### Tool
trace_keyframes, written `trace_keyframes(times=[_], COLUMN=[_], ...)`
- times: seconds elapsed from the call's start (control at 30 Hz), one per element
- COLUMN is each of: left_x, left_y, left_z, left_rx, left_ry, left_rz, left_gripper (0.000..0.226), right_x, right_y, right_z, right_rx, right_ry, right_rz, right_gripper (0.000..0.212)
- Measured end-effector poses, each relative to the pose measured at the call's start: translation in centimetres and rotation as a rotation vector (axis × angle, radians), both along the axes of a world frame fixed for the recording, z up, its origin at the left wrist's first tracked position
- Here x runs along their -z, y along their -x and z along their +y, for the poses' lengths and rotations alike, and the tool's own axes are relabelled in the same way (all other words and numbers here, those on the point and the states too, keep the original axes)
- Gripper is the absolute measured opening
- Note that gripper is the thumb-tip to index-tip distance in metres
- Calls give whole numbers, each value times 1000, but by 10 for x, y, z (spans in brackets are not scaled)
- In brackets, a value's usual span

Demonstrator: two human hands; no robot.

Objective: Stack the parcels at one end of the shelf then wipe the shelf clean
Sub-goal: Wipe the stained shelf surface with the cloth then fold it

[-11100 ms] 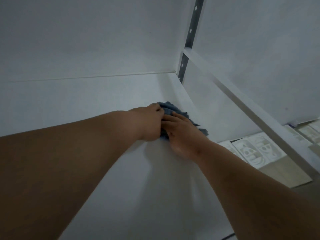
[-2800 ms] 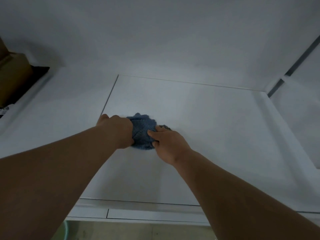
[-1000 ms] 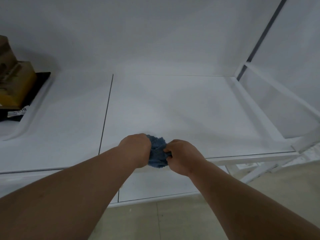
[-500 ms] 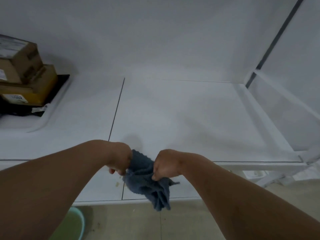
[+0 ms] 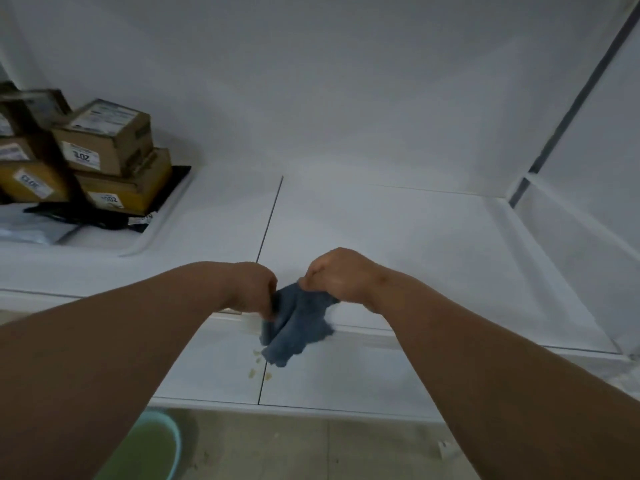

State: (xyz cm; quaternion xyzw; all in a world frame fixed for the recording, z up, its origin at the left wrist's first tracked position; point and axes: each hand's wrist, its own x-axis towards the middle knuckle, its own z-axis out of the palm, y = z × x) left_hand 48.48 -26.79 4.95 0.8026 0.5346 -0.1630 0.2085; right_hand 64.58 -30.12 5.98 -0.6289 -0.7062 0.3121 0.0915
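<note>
Cloth (image 5: 298, 323) hangs gripped between left hand (image 5: 254, 289) and right hand (image 5: 337, 277).

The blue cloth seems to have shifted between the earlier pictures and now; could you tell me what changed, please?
The crumpled blue terry cloth, earlier pressed flat on the white shelf further in, was drawn back to the front edge and lifted off. It now hangs between the left hand and right hand, each gripping an end. The stacked brown cardboard parcels stayed at the left end.
</note>
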Motion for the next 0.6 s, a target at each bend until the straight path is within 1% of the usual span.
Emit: trace_keyframes(times=[0.03,0.1,0.13,0.2,0.27,0.33,0.37,0.43,0.5,0.53,0.57,0.6], left_x=[-3,-11,-15,-24,-33,-42,-45,-48,-47,-45,-41,-35], left_y=[5,14,18,24,26,29,30,33,33,33,32,31], left_z=[0,0,1,3,8,16,22,40,60,69,76,82], left_rx=[-50,-191,-252,-354,-432,-469,-477,-445,-327,-244,-153,-65], left_ry=[25,110,127,112,114,116,82,-77,-348,-451,-491,-456], left_rz=[-40,-196,-278,-401,-515,-590,-619,-686,-660,-602,-527,-437], left_gripper=[13,7,8,14,21,24,24,23,26,26,25,22], right_x=[-1,0,2,5,1,-6,-10,-17,-19,-17,-14,-9], right_y=[-2,-7,-9,-12,-13,-13,-12,-9,-7,-5,-4,-2], right_z=[1,5,6,9,13,22,26,37,49,54,57,60], right_rx=[20,51,50,69,86,72,78,151,254,292,313,301], right_ry=[-25,-71,-90,-119,-133,-158,-186,-306,-454,-500,-496,-439], right_rz=[12,-35,-58,-21,69,68,62,81,74,23,-76,-226], right_gripper=[33,29,26,20,15,13,12,11,16,18,17,15])
